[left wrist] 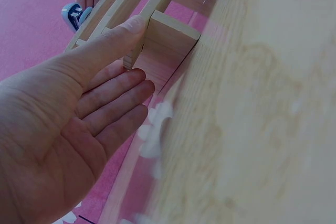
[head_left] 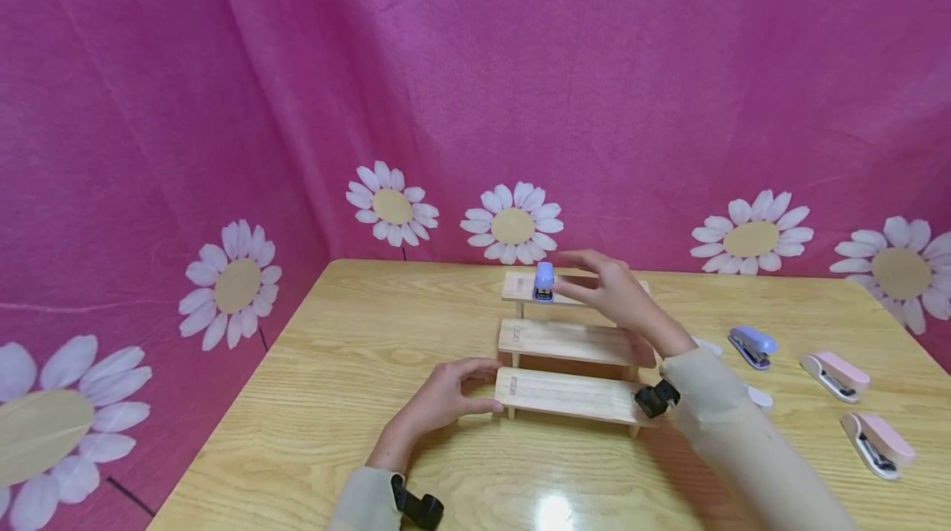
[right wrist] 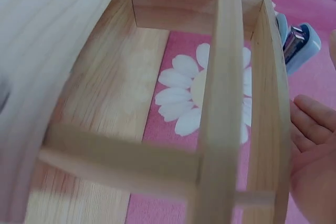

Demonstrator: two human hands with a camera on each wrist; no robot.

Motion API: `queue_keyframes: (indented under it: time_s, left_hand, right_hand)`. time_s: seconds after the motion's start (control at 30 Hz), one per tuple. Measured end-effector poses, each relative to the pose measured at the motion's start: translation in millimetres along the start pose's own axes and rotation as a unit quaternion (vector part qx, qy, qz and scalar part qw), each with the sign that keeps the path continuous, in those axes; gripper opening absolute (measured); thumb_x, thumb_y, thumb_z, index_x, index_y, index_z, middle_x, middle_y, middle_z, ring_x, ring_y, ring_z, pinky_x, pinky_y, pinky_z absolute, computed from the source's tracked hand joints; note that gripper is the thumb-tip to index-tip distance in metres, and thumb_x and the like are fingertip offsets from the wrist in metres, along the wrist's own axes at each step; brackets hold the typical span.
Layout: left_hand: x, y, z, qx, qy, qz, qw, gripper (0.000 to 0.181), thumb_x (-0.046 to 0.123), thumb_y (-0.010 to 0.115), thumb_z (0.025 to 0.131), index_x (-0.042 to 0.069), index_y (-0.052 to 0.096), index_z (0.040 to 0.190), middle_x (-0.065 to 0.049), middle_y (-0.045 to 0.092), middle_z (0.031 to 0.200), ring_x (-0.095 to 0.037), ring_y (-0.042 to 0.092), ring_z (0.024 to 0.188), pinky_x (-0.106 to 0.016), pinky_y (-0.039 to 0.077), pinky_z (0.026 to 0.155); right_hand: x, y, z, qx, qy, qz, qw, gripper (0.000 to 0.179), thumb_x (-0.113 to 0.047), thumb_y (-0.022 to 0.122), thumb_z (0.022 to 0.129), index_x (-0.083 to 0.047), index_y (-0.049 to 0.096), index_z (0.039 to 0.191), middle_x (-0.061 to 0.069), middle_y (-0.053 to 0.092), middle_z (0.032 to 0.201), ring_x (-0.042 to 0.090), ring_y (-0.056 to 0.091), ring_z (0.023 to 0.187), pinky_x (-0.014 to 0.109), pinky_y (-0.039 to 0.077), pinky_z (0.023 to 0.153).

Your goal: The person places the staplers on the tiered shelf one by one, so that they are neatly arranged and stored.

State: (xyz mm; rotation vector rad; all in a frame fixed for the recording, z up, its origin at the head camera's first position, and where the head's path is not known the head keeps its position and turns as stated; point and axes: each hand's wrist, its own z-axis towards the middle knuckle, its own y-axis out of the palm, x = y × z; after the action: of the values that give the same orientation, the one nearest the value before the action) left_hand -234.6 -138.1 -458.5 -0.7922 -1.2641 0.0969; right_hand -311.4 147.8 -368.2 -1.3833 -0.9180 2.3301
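Right hand (head_left: pixel 618 293) spread wide, left hand (head_left: pixel 443 395) too; the top-step stapler (head_left: pixel 545 277) could be toppled by a thumb's nudge.

Tiered stand (head_left: pixel 572 341) on the table (head_left: pixel 357 324), staplers (head_left: pixel 754 341) to its right
Another stapler (head_left: pixel 545 275) stands on the rear tier (head_left: pixel 518 284), left of its middle, left of the right hand (head_left: pixel 612 291); the left hand (head_left: pixel 442 395) is at the left end of the front tier (head_left: pixel 572 392). Nearest the table's right edge, one stapler (head_left: pixel 884 437) lies before another.
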Motion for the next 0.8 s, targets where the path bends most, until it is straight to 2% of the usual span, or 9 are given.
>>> queue_keyframes:
  time_s: [0.1, 0.3, 0.4, 0.53, 0.63, 0.8]
  left_hand:
    - [0.0, 0.3, -0.1, 0.000, 0.001, 0.003, 1.0000, 0.057, 0.028, 0.079, 0.082, 0.008, 0.060, 0.132, -0.008, 0.068, 0.127, -0.020, 0.065, 0.118, -0.035, 0.050, 0.106]
    - [-0.3, -0.3, -0.4, -0.001, -0.001, 0.001, 1.0000, 0.058, 0.030, 0.079, 0.082, 0.009, 0.060, 0.133, -0.007, 0.068, 0.127, -0.020, 0.064, 0.118, -0.037, 0.050, 0.106]
    - [-0.6, -0.7, -0.1, -0.003, -0.003, -0.005, 1.0000, 0.059, 0.030, 0.079, 0.082, 0.008, 0.059, 0.133, -0.008, 0.067, 0.128, -0.021, 0.064, 0.119, -0.038, 0.050, 0.106]
    - [-1.1, -0.8, 0.7, -0.003, -0.003, -0.008, 1.0000, 0.060, 0.029, 0.079, 0.082, 0.006, 0.059, 0.134, -0.009, 0.067, 0.129, -0.022, 0.064, 0.120, -0.038, 0.050, 0.106]
    - [-1.0, -0.8, 0.9, -0.002, -0.003, -0.008, 1.0000, 0.061, 0.029, 0.079, 0.081, 0.006, 0.058, 0.134, -0.009, 0.066, 0.130, -0.022, 0.063, 0.121, -0.038, 0.049, 0.107]
    - [-0.4, 0.0, 0.2, -0.002, 0.000, -0.009, 1.0000, 0.061, 0.029, 0.079, 0.081, 0.006, 0.059, 0.134, -0.010, 0.066, 0.130, -0.023, 0.063, 0.120, -0.040, 0.049, 0.107]
  right_hand:
    - [3.2, -5.9, -6.8, 0.007, 0.003, -0.012, 0.9999, 0.057, -0.034, 0.071, 0.090, -0.007, 0.053, 0.137, 0.019, 0.055, 0.140, 0.036, 0.059, 0.125, 0.049, 0.054, 0.100]
    - [8.7, -20.2, -22.2, 0.007, 0.012, 0.032, 0.9994, 0.055, -0.027, 0.070, 0.092, -0.006, 0.051, 0.139, 0.019, 0.055, 0.139, 0.036, 0.063, 0.118, 0.038, 0.057, 0.093]
    - [11.8, -28.4, -30.6, 0.015, 0.014, 0.037, 0.9991, 0.053, -0.026, 0.069, 0.093, -0.006, 0.051, 0.139, 0.019, 0.055, 0.139, 0.038, 0.061, 0.121, 0.040, 0.055, 0.096]
    - [16.6, -39.6, -43.1, 0.031, 0.020, 0.009, 0.9993, 0.052, -0.028, 0.067, 0.094, -0.007, 0.051, 0.139, 0.018, 0.054, 0.141, 0.040, 0.051, 0.131, 0.054, 0.047, 0.105]
    - [19.9, -48.4, -53.2, 0.046, 0.024, -0.026, 0.9983, 0.053, -0.030, 0.067, 0.094, -0.007, 0.051, 0.139, 0.019, 0.053, 0.142, 0.043, 0.046, 0.133, 0.063, 0.042, 0.105]
    - [28.7, -64.3, -71.5, 0.078, 0.026, -0.062, 0.9947, 0.052, -0.027, 0.069, 0.092, -0.006, 0.053, 0.137, 0.019, 0.057, 0.138, 0.043, 0.051, 0.127, 0.062, 0.043, 0.102]
